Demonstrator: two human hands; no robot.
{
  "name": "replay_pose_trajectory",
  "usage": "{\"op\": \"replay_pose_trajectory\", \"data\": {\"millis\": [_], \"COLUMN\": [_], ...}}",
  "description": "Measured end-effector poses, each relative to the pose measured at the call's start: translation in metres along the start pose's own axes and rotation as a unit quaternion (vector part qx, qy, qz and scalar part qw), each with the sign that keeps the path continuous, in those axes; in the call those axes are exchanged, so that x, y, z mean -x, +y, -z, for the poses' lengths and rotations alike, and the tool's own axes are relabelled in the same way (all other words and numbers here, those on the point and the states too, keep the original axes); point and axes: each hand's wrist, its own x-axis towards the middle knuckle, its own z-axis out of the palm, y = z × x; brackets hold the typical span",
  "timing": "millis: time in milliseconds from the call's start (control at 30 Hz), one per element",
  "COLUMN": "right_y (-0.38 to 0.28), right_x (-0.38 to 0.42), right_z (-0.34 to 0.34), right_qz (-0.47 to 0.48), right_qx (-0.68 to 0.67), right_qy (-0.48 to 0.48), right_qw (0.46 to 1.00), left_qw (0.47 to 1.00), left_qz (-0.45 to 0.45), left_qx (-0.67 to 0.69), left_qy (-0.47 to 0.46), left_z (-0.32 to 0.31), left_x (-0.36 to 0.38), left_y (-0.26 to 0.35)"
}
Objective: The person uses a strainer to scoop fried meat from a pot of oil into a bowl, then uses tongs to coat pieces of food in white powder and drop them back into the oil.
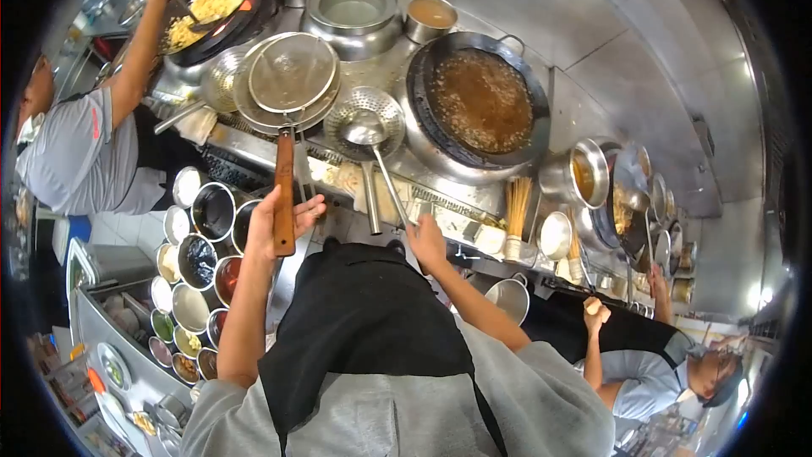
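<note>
My left hand (286, 218) is at the wooden handle (285, 195) of a round mesh strainer (293, 73); the thumb lies along the handle and the other fingers are spread on its far side. The strainer rests over a metal bowl (245, 106) on the stove. My right hand (425, 239) is closed round the long handle of a steel ladle (365, 128), whose bowl lies in a perforated skimmer (381, 103). Behind and right of it, brown liquid bubbles in a large wok (482, 101).
A co-worker (93, 144) at the left tends a wok of yellow food (216, 2). Another co-worker (643, 372) stands at the right. Sauce containers (190, 306) fill the left side. A lidless steel pot (352, 4) and bamboo brush (518, 211) are on the stove.
</note>
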Motion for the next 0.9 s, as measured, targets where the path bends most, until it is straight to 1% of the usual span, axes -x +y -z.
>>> {"op": "replay_pose_trajectory", "data": {"millis": [33,67,100,133,167,200,233,267,300,333,400,433,467,500,533,567,600,667,700,733,800,833,867,900], "right_y": [0.023,0.047,0.079,0.072,0.069,0.070,0.074,0.051,0.029,0.022,0.003,-0.007,0.004,0.003,0.010,0.008,0.017,0.018,0.019,0.025,0.026,0.028,0.030,0.037], "right_x": [0.015,0.025,0.022,0.021,0.019,0.010,0.010,0.019,0.032,0.047,0.071,0.078,0.075,0.069,0.058,0.049,0.035,0.012,0.004,-0.004,-0.015,-0.017,-0.018,-0.019], "right_z": [-0.015,-0.035,-0.067,-0.063,-0.061,-0.064,-0.061,-0.028,0.003,0.020,0.076,0.110,0.127,0.149,0.166,0.180,0.190,0.202,0.205,0.205,0.205,0.206,0.205,0.203], "right_qz": [-0.009,-0.018,-0.018,-0.018,-0.015,0.124,0.122,0.054,-0.015,-0.054,-0.115,-0.151,-0.161,-0.161,-0.117,-0.087,-0.062,-0.063,-0.070,-0.066,-0.111,-0.151,-0.150,-0.153], "right_qx": [0.045,0.089,0.020,-0.058,-0.136,-0.085,-0.087,-0.208,-0.325,-0.459,-0.487,-0.520,-0.525,-0.503,-0.414,-0.374,-0.351,-0.282,-0.237,-0.236,-0.334,-0.388,-0.387,-0.564], "right_qy": [-0.008,-0.017,-0.053,-0.064,-0.074,-0.016,-0.011,-0.083,-0.153,-0.190,-0.190,-0.165,-0.127,-0.079,-0.044,0.007,0.023,0.078,0.097,0.098,0.068,0.048,0.047,-0.013], "right_qw": [0.999,0.996,0.998,0.996,0.988,0.989,0.989,0.973,0.933,0.866,0.844,0.824,0.826,0.845,0.902,0.923,0.934,0.954,0.964,0.965,0.934,0.908,0.908,0.811], "left_qw": [0.999,0.999,0.997,0.991,0.985,0.978,0.961,0.953,0.944,0.938,0.935,0.939,0.941,0.942,0.947,0.946,0.946,0.951,0.957,0.962,0.962,0.966,0.969,0.969], "left_qz": [0.014,0.002,-0.011,-0.022,-0.021,-0.020,-0.036,-0.042,-0.047,-0.056,-0.063,-0.073,-0.075,-0.077,-0.081,-0.083,-0.086,-0.094,-0.097,-0.101,-0.107,-0.111,-0.115,-0.117], "left_qx": [0.009,-0.002,-0.015,-0.071,-0.105,-0.140,-0.201,-0.240,-0.277,-0.292,-0.314,-0.297,-0.294,-0.292,-0.277,-0.279,-0.280,-0.256,-0.240,-0.224,-0.222,-0.207,-0.193,-0.192], "left_qy": [0.032,0.051,0.071,0.111,0.134,0.157,0.187,0.179,0.170,0.177,0.154,0.155,0.151,0.146,0.143,0.142,0.142,0.147,0.132,0.118,0.115,0.108,0.102,0.102], "left_z": [-0.010,-0.007,-0.004,-0.024,-0.021,-0.020,-0.020,-0.013,-0.008,-0.020,-0.012,-0.018,-0.020,-0.021,-0.029,-0.035,-0.040,-0.049,-0.055,-0.059,-0.063,-0.064,-0.065,-0.065], "left_x": [0.000,-0.002,-0.004,0.000,-0.002,-0.002,-0.002,-0.003,-0.004,-0.001,0.001,0.004,0.008,0.013,0.018,0.022,0.026,0.033,0.035,0.038,0.040,0.041,0.041,0.041], "left_y": [0.002,0.003,0.003,0.001,0.002,0.004,0.006,0.011,0.014,0.013,0.021,0.020,0.021,0.022,0.021,0.022,0.022,0.022,0.022,0.021,0.021,0.020,0.020,0.020]}}
